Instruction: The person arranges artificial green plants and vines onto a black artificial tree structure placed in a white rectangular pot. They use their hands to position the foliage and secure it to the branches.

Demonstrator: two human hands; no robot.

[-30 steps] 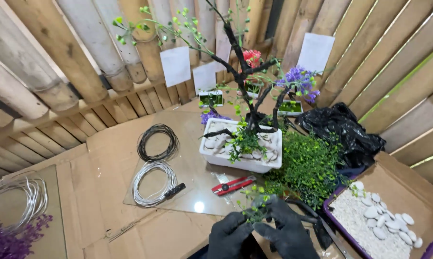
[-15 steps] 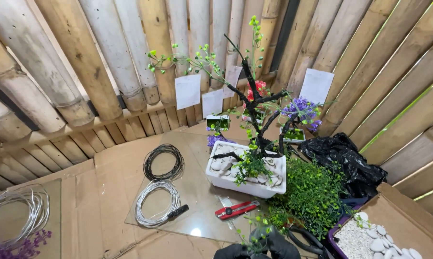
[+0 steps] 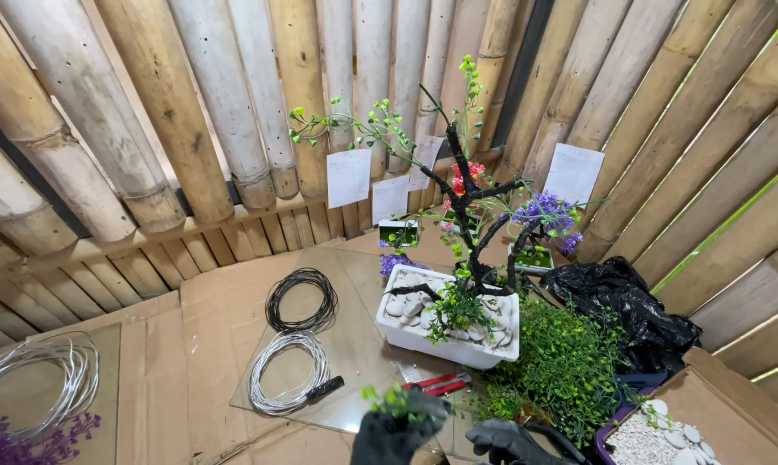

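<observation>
While my gloved left hand point(image 3: 395, 437) pinches a small green sprig point(image 3: 395, 401) near the bottom edge, ready for trimming, my right hand point(image 3: 511, 441) curls around a dark tool just right of it, before the white planter point(image 3: 449, 340).

Ahead of the hands point(image 3: 458, 435), red pliers point(image 3: 436, 384) lie just before the white planter point(image 3: 448, 331), whose black branches point(image 3: 475, 228) block the way above. Right of them, green foliage point(image 3: 561, 370) crowds in. Left, the glass sheet point(image 3: 354, 344) is bare between the planter and two wire coils point(image 3: 294, 344).
</observation>
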